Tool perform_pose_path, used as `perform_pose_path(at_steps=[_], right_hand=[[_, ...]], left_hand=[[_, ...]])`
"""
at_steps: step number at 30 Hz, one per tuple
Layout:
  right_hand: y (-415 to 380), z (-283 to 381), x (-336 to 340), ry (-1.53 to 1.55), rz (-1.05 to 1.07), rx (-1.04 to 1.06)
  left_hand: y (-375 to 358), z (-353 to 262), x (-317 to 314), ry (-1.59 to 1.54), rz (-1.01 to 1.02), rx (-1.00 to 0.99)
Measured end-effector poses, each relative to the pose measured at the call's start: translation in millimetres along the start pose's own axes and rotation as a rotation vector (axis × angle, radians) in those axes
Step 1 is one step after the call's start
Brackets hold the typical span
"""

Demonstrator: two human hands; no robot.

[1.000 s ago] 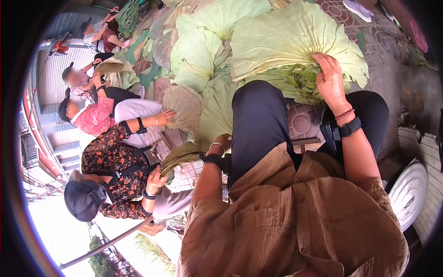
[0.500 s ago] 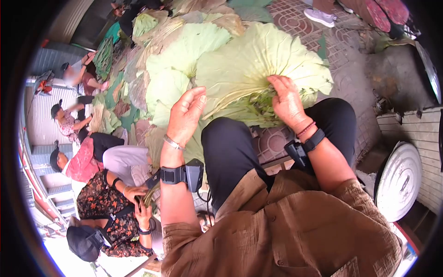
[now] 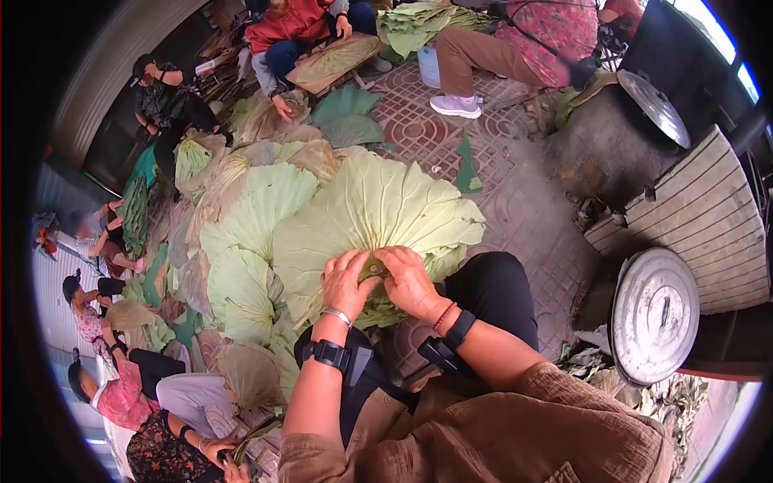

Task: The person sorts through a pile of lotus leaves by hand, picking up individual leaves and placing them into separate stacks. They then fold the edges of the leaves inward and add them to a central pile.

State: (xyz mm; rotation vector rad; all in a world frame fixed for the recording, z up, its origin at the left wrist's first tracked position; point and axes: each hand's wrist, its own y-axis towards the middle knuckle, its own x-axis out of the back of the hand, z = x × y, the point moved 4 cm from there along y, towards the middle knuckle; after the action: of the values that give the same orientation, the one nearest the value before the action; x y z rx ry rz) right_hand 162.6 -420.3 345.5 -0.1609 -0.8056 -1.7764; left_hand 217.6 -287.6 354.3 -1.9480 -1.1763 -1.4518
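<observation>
A large pale green lotus leaf point(image 3: 378, 201) is spread above my knees, its veins fanning outward from near my hands. My left hand point(image 3: 346, 282) grips it at the near middle, fingers on top and thumb pointing inward. Close beside it, my right hand point(image 3: 409, 282) pinches the same part of the leaf. A small round stem spot shows between the two thumbs. More crumpled leaf hangs beneath my hands, partly hidden by them. To the left, other pale lotus leaves point(image 3: 254, 213) lie overlapping in a heap.
Several people sit around the leaf heap; one in a red top point(image 3: 282, 32) handles a leaf. A metal lid point(image 3: 656, 315) leans at the right, near a slatted panel point(image 3: 700, 225). Behind it stands a large pot-like stove point(image 3: 600, 149). Patterned paving point(image 3: 515, 217) lies ahead.
My left hand has come over from the left onto the leaf, beside my right hand. The view has tilted up and turned, showing more people and the floor ahead.
</observation>
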Motion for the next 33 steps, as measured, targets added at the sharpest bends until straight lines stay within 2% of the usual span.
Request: perform_pose_path(at_steps=[15,19,21,23,26,27,29,33], right_hand=[[-2,3,1,-0.038,0.07,0.094],[1,22,10,-0.099,0.003,0.126],[1,24,16,-0.144,-0.032,-0.001],[1,20,18,-0.135,-0.063,0.044],[-3,-10,7,0.225,0.1,-0.388],[-7,-16,6,0.217,0.113,-0.388],[-8,-14,6,0.619,0.112,-0.768],[-5,-15,6,0.933,0.246,-0.873]], left_hand=[[-3,0,2,-0.037,-0.122,0.01],[-2,0,3,-0.049,-0.176,0.039],[-1,2,3,-0.098,-0.204,0.063],[0,2,3,-0.106,-0.235,0.079],[1,3,5,-0.148,-0.275,0.093],[0,3,5,-0.157,-0.277,0.105],[1,0,8,-0.188,-0.295,0.08],[-6,2,11,-0.237,-0.284,0.097]])
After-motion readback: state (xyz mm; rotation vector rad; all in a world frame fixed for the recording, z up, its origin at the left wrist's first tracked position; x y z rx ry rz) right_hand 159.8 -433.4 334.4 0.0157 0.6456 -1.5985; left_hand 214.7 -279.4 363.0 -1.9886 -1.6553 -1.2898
